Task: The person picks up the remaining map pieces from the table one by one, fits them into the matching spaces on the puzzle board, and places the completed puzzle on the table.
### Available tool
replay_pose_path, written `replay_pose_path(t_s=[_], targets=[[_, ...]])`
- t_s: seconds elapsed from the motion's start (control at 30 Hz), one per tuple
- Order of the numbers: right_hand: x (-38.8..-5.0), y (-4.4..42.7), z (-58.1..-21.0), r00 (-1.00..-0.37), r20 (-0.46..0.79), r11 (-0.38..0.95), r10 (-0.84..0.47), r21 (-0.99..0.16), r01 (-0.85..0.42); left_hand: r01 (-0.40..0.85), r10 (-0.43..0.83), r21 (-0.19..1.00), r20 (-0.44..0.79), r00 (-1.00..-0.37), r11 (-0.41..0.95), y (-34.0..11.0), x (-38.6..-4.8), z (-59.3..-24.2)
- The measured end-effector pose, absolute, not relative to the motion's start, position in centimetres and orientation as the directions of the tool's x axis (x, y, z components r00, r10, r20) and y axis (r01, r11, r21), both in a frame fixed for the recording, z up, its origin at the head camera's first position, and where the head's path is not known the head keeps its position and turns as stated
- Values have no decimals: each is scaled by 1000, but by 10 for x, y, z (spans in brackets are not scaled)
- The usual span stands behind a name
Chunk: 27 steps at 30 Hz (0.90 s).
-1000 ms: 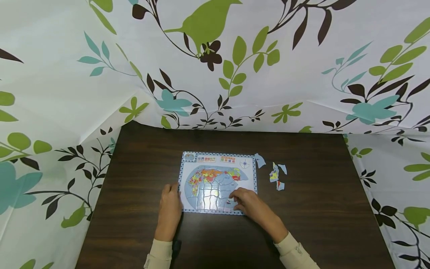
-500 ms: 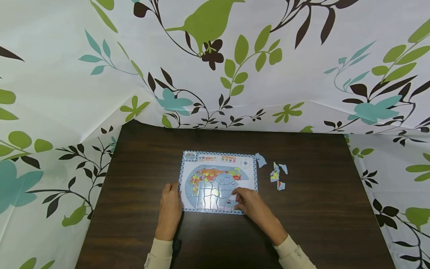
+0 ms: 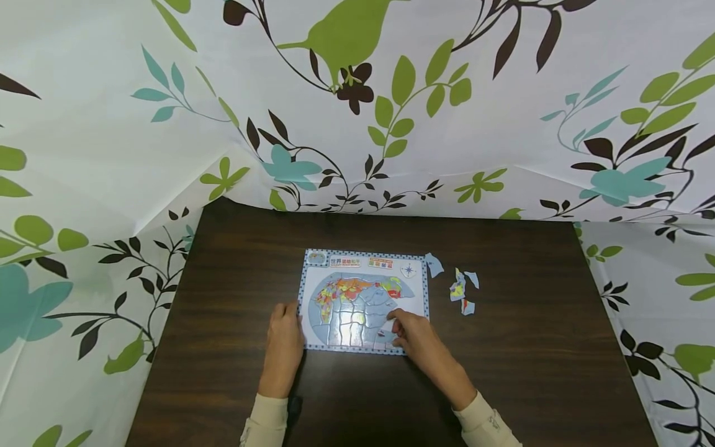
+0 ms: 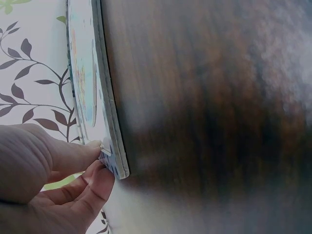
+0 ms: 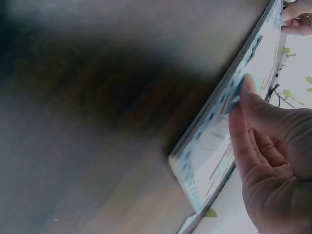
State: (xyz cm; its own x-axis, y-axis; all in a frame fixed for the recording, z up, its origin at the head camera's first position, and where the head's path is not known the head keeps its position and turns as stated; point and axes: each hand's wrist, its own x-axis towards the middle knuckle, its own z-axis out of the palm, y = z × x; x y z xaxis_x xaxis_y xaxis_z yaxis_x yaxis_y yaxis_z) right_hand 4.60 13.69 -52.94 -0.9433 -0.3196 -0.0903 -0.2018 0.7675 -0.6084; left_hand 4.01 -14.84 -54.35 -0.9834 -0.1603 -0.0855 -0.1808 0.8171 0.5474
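Puzzle board point(image 3: 357, 351) is laid on the counter point(image 3: 525, 360), long axis running left to right. Its left edge is pinched by the left hand point(image 3: 285, 335); the unfilled patch point(image 3: 411, 306) lies beside the nearer right hand point(image 3: 420, 338), where what seems a blue piece point(image 5: 234, 99) is held between thumb and finger.

Puzzle board point(image 3: 317, 273): smooth printed face, which I read as coated paper or card.
Board edge point(image 4: 109, 97): duller than the face, layered like pressed card on my left wrist feed.
Fitted pieces point(image 3: 352, 320): glossy, throwing a hard white glare back at my head camera.
Loose pieces point(image 3: 457, 288): printed card by their look, smooth.
Table point(image 3: 530, 323): dark wood grain, smooth, low sheen; real wood or laminate, I cannot tell.
Backdrop point(image 3: 167, 136): printed sheet, smooth, faintly creased along its folds, cloth or plastic unclear to me.
Sleeves point(image 3: 265, 419): matt cloth, lightly wrinkled.
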Motion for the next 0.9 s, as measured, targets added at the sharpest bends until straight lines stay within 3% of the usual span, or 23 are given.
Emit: replay_pose_path(t_s=[0.23, 0.5, 0.73, 0.9], targets=[[48, 143, -533, -933, -14, 746, -360, -605, -279, -175, -157, 545, -80, -984, 820, -149, 40, -543], [56, 151, -537, -961, -80, 799, -264, -576, -171, -178, -156, 551, -87, -984, 815, -148, 41, -543], [59, 160, -543, -942, 6, 758, -335, -593, -273, -179, -158, 546, -86, -984, 818, -148, 41, -544], [57, 165, -541, -924, -2, 735, -383, -605, -304, -185, -158, 545, -96, -983, 818, -148, 41, -543]])
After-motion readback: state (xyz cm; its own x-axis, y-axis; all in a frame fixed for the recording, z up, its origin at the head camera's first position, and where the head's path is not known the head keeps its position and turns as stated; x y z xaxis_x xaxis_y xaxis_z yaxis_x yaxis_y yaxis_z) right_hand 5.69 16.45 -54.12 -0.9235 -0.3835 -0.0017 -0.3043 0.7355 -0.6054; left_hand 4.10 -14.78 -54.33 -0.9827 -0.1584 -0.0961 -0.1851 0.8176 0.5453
